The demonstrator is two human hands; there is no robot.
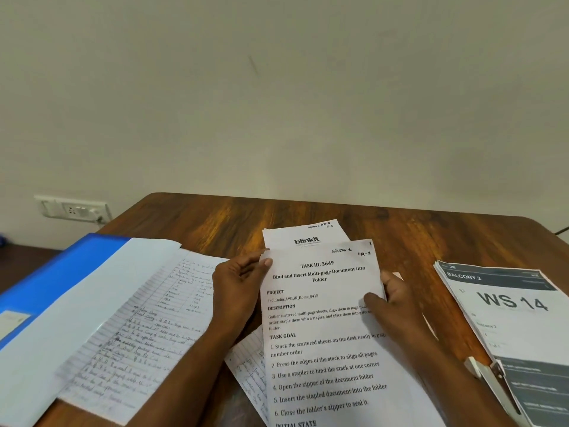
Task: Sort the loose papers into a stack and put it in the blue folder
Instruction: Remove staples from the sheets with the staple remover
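While both hands grip printed sheet (323, 334) mid-table, left hand (237, 285) pinching top-left edge, right hand (391, 300) pinching right edge, blue folder (55, 282) lies open leftward, nearer left hand; sheet's long axis points away from person.

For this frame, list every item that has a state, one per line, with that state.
Blue plastic folder: open, flat on the wooden table.
Printed task sheet: held up by both hands.
Left hand: grips sheet's left edge.
Right hand: grips its right edge.
Handwritten lined page: lying on the folder.
Stapler: closed, beside the WS 14 stack.
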